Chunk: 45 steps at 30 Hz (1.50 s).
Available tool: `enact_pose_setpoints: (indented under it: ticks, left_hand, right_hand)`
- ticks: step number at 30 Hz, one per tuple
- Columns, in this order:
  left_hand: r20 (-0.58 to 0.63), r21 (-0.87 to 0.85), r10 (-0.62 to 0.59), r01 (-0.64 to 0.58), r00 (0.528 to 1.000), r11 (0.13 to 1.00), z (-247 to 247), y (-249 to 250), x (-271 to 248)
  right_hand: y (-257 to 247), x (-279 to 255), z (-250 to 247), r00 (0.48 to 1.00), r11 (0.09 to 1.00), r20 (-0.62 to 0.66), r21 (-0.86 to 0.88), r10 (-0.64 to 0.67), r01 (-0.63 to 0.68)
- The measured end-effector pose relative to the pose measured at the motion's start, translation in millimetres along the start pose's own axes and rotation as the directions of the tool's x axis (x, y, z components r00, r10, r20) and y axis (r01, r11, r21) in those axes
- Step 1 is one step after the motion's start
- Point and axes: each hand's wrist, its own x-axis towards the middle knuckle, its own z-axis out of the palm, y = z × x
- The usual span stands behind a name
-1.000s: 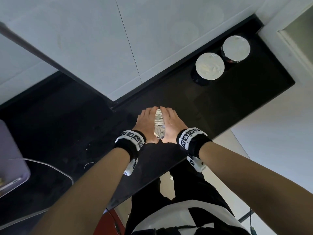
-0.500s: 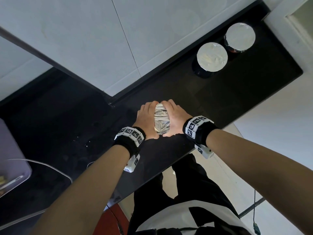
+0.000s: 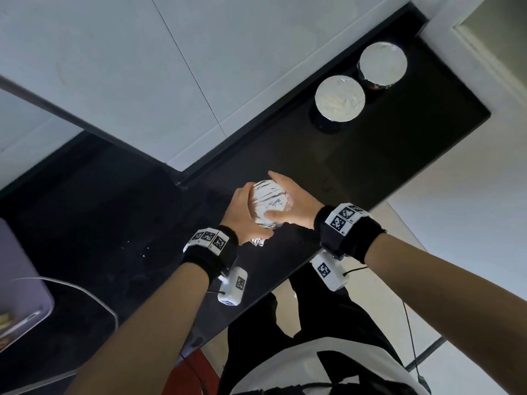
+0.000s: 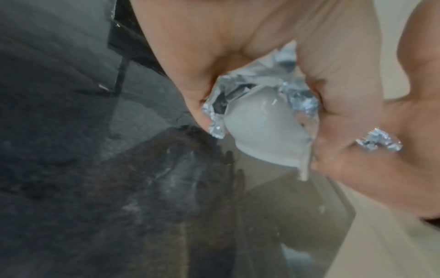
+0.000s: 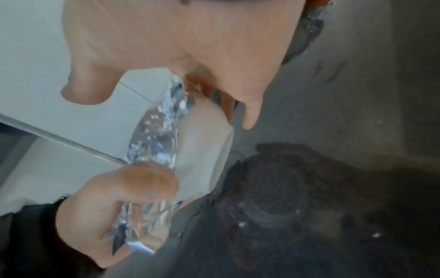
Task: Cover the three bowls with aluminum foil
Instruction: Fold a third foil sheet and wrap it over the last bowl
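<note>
A small white bowl is held between both hands just above the black counter, tilted, with its crumpled foil cover facing up at me. My left hand curls round its left side, fingers pressing the foil edge against the wall. My right hand cups the right side, thumb lying on the foil top, forefinger pointing away. Two other bowls stand at the far right of the counter, each under a flat foil cover: one nearer, one farther.
A grey wall runs behind the counter. A pale lilac tray and a white cable lie at the left. The counter's front edge is close below my wrists, with floor beyond it.
My hands have moved apart across the bowl, so more of the foil top shows. The bowl has tipped and come up off the counter. My right thumb now lies on the foil.
</note>
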Motion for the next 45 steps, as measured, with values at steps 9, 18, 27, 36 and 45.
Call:
enact_pose_setpoints:
  ticks: [9,18,27,36,45]
  left_hand:
    - [0.048,-0.236,-0.065,0.074,0.997,0.969,4,5,-5]
    - [0.009,-0.310,-0.045,0.045,0.999,0.950,12,6,-20]
    - [-0.161,0.173,0.045,-0.017,0.986,0.985,21,-1,-18]
    - [-0.191,0.443,0.304,-0.194,0.934,0.875,33,-5,-4]
    - [-0.189,0.346,0.377,-0.298,0.907,0.890,31,4,-19]
  right_hand:
    - [-24,4,22,0.911,0.916,-0.387,0.401,0.144,0.026]
    - [-23,-5,24,0.881,0.843,-0.433,0.532,0.191,0.079]
    - [14,2,4,0.942,1.000,-0.335,0.006,0.031,-0.030]
    - [19,9,51,0.928,0.763,-0.211,-0.637,-0.308,0.108]
    - [10,6,42,0.829,0.924,-0.508,-0.382,-0.234,0.027]
